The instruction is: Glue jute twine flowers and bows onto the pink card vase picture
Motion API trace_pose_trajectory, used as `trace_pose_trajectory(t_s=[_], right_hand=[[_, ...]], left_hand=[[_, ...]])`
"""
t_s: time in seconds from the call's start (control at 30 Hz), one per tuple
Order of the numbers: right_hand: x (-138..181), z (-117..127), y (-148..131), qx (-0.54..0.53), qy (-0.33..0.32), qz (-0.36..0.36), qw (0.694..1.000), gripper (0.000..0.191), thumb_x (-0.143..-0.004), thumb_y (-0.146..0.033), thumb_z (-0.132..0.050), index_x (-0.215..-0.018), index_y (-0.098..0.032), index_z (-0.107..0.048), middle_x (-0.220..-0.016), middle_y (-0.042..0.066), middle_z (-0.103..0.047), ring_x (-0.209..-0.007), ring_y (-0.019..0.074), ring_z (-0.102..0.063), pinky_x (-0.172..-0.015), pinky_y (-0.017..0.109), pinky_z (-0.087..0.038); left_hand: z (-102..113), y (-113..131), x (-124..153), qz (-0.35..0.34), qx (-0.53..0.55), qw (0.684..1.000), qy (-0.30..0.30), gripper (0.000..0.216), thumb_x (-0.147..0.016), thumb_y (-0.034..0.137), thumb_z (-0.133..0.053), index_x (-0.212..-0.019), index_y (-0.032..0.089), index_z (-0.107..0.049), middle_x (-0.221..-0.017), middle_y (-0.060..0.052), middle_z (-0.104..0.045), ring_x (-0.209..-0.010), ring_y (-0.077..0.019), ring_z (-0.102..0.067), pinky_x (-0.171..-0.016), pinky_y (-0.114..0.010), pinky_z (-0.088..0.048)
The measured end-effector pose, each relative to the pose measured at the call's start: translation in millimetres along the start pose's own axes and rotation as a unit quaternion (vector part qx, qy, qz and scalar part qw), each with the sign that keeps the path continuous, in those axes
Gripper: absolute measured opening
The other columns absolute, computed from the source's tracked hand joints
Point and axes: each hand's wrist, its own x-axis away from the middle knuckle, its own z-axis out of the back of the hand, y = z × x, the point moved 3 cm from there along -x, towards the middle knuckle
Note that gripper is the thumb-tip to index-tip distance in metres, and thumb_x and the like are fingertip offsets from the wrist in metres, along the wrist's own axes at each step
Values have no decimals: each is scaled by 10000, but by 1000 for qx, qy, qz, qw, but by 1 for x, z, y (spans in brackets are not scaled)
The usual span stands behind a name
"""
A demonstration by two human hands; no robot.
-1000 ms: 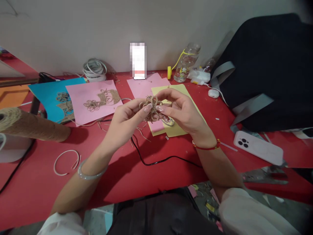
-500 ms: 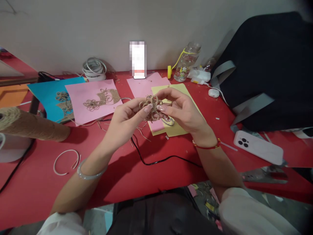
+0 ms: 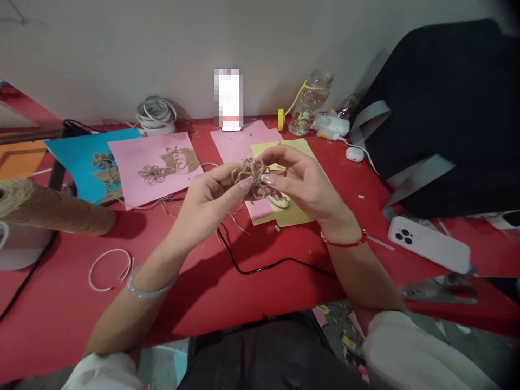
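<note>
Both hands hold a small looped flower of jute twine (image 3: 248, 173) above the red table (image 3: 227, 271). My left hand (image 3: 207, 203) pinches its left side between thumb and fingers. My right hand (image 3: 303, 184) pinches its right side, fingers curled over the top. Under the hands lie a yellow paper sheet (image 3: 298, 214) and a pink sheet (image 3: 233, 143). A black cable (image 3: 260, 266) runs across the table below the hands.
A pink sheet with glued twine shapes (image 3: 162, 162) and a blue sheet (image 3: 87, 157) lie at the left, by a big twine spool (image 3: 52, 208). A white phone (image 3: 428, 245), a black bag (image 3: 447, 119), a bottle (image 3: 309, 103) and white wire loops (image 3: 110, 268) surround the spot.
Almost nothing: both hands keep their pinch on the twine flower, with only slight finger shifts.
</note>
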Motion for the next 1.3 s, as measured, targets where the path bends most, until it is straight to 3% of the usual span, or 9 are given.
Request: trace_pose_trajectory(t_s=[0.57, 1.3], right_hand=[[1, -3, -4, -31, 16, -34, 999, 271, -856, -318, -770, -1081, -226, -651, -1063, 18, -624, -809, 127, -618, -725, 276, -565], [-1, 0, 3, 19, 5, -20, 1000, 316, -865, -409, -743, -1113, -252, -627, -1115, 30, -638, -857, 144, -629, -714, 275, -547]], left_hand=[[-2, 5, -1, -6, -28, 1000, 5, 232, -897, 312, -750, -1081, 172, -775, -941, -65, -767, -821, -168, -717, -815, -307, -608], [0, -1, -3, 7, -25, 1000, 10, 245, -884, 320, -758, -1082, 176, -766, -943, -73, -769, -884, -202, -734, -856, -347, -605]])
